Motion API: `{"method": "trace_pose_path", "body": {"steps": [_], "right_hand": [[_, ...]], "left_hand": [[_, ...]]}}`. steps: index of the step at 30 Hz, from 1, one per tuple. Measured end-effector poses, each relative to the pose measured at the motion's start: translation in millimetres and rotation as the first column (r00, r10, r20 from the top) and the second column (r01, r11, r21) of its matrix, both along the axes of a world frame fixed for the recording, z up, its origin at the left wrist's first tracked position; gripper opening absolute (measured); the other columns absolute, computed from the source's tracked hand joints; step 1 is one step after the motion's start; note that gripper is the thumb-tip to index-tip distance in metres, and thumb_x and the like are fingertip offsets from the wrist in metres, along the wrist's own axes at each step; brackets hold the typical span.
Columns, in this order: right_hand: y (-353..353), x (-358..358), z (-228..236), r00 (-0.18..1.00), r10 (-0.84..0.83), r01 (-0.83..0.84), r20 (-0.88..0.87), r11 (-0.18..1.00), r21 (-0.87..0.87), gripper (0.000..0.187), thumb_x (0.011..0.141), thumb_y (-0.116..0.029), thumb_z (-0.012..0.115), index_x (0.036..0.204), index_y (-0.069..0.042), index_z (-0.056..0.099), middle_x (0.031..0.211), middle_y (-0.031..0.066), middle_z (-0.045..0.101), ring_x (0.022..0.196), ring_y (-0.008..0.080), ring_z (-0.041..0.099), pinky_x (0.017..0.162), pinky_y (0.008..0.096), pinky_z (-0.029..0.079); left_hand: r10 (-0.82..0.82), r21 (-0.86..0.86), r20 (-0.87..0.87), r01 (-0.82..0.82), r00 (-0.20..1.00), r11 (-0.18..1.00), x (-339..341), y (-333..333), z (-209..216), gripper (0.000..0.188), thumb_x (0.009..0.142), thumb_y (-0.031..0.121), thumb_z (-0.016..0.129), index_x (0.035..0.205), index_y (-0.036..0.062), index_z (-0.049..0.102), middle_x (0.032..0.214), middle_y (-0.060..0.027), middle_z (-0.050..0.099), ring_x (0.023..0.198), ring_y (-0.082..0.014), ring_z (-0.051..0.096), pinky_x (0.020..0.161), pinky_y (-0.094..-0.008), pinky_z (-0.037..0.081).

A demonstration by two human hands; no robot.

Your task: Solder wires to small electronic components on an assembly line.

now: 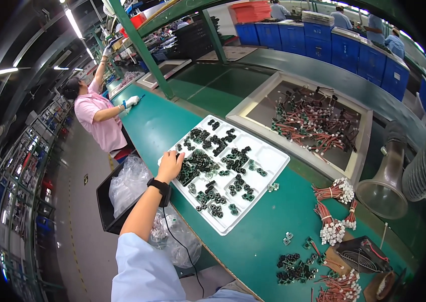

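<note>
- reaching forward from the lower edge, the left hand lies on the near left corner of the white moulded plastic tray, fingers spread and bent over a heap of small black and green plastic connector parts; whether it grips any of them cannot be told.
- a black wristband sits on that forearm, with a thin black cord hanging from it.
- the right hand is out of view.
- the tray rests on the green workbench top, more of the small parts scattered across its shallow compartments.
- behind it stands a larger white tray of red wire harnesses.
- bundles of red wires with white plugs lie to the right of the tray, well apart from the hand.
- a loose pile of dark connector parts lies near the bench's front edge.
- a person in a pink shirt works further along the bench.
</note>
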State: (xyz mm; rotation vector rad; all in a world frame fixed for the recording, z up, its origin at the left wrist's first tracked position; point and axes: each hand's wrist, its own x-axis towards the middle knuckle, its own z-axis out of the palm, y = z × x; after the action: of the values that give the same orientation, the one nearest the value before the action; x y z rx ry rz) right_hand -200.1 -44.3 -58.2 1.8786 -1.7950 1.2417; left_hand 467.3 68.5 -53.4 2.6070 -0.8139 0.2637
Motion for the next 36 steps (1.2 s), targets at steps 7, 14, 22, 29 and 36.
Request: {"method": "trace_pose_path", "body": {"steps": [7, 14, 22, 29, 36], "right_hand": [[0, 8, 13, 0.998, 0.04, -0.038, 0.041, 0.999, -0.034, 0.028, 0.085, -0.011, 0.059, 0.107, 0.004, 0.052, 0.099, 0.0196, 0.053, 0.091, 0.0361, 0.053, 0.084, 0.044, 0.04], [-2, 11, 17, 0.994, 0.081, -0.074, 0.079, 0.994, -0.082, 0.024, 0.085, -0.01, 0.06, 0.103, 0.004, 0.055, 0.095, 0.0179, 0.055, 0.088, 0.0337, 0.054, 0.081, 0.0423, 0.042], [-15, -9, -1, 0.985, 0.147, -0.13, 0.086, 0.975, -0.177, 0.021, 0.084, -0.011, 0.06, 0.099, 0.005, 0.059, 0.091, 0.016, 0.057, 0.085, 0.0315, 0.056, 0.078, 0.0406, 0.044], [-22, -23, -15, 0.969, 0.227, -0.19, 0.102, 0.94, -0.283, 0.023, 0.084, -0.011, 0.06, 0.099, 0.005, 0.059, 0.09, 0.0152, 0.059, 0.083, 0.0313, 0.057, 0.077, 0.0403, 0.045], [-49, -70, -87, 0.977, 0.209, -0.211, -0.037, 0.944, -0.253, 0.033, 0.081, -0.015, 0.063, 0.108, 0.003, 0.055, 0.087, 0.0126, 0.062, 0.082, 0.029, 0.058, 0.081, 0.0394, 0.043]], "left_hand": [[0.165, -0.068, -0.017, -0.166, 0.986, 0.984, 3, -10, 4, 0.055, 0.081, 0.052, 0.054, 0.103, 0.0023, 0.059, 0.094, -0.0267, 0.053, 0.091, -0.0385, 0.052, 0.081, -0.0426, 0.042], [0.113, 0.08, 0.055, -0.117, 0.992, 0.99, 1, -19, 3, 0.052, 0.076, 0.052, 0.059, 0.092, 0.0024, 0.058, 0.094, -0.0234, 0.05, 0.091, -0.0381, 0.048, 0.08, -0.0425, 0.041], [0.075, -0.049, 0.027, -0.074, 0.997, 0.996, 0, -19, -9, 0.037, 0.079, 0.043, 0.06, 0.089, 0.0077, 0.058, 0.091, -0.0194, 0.051, 0.091, -0.036, 0.049, 0.078, -0.0425, 0.041], [-0.02, -0.072, 0.199, 0.035, 0.98, 0.997, -8, -22, -9, 0.023, 0.078, 0.028, 0.062, 0.089, 0.0078, 0.057, 0.089, -0.0176, 0.052, 0.088, -0.0354, 0.051, 0.075, -0.0432, 0.042], [-0.115, -0.168, 0.193, 0.148, 0.974, 0.975, -4, -18, -8, 0.016, 0.077, 0.018, 0.063, 0.086, 0.0069, 0.057, 0.085, -0.0172, 0.053, 0.084, -0.0357, 0.052, 0.074, -0.0441, 0.042]]}}
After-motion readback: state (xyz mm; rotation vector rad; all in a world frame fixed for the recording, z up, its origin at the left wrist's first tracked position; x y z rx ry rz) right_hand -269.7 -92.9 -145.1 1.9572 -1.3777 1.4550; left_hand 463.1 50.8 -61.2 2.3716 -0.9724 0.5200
